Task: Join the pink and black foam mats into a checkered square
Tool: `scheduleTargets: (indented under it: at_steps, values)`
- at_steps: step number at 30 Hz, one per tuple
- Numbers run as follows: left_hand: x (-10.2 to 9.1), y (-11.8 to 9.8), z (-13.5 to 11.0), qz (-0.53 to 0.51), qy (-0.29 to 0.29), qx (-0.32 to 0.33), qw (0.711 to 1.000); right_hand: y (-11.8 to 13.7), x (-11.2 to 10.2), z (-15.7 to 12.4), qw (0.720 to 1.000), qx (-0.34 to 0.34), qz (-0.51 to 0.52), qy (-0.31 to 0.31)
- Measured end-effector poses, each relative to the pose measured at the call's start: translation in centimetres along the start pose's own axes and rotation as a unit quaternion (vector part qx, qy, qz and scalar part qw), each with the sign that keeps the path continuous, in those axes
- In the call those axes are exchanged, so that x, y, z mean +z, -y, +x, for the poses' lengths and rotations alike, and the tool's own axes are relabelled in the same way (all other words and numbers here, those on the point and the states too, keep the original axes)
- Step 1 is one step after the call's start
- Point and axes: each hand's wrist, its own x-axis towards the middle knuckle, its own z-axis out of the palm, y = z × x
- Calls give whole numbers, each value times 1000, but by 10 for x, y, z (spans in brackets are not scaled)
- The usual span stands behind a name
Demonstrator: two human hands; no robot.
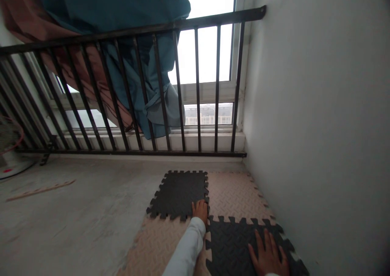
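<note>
Four-sided foam puzzle mats with toothed edges lie on the floor in a checkered pattern. My left hand (200, 210) rests with fingers stretched on the near right corner of the far dark grey foam mat (179, 190), by its seam with the far beige foam mat (233, 192). My right hand (268, 251) lies flat, fingers spread, on the near dark grey foam mat (228, 243) at the right. Under my left sleeve is the near beige foam mat (158, 237). Neither hand holds anything.
A black metal railing (131, 153) crosses in front of the window. Blue and pink curtains (122, 8) hang behind and over it. A white wall (319, 126) borders the mats on the right. A beige strip (41, 190) and a fan (10, 146) are at left on the concrete floor (91, 223).
</note>
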Motion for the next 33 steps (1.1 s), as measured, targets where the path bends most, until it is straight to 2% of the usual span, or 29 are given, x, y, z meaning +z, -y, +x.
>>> scheduleTargets:
  at_steps: [7,21,27,33]
  values:
    - [-2,2,2,4,14,15,1000,-1,11,2,999,15,9,33]
    - [-10,-11,2,16,6,4,1000,-3,21,2,1000,11,21,5]
    - [-6,-8,7,6,17,4,1000,-3,13,2,1000,11,11,24]
    - [2,-1,8,-10,34,11,999,0,-3,-1,1000,4,19,10]
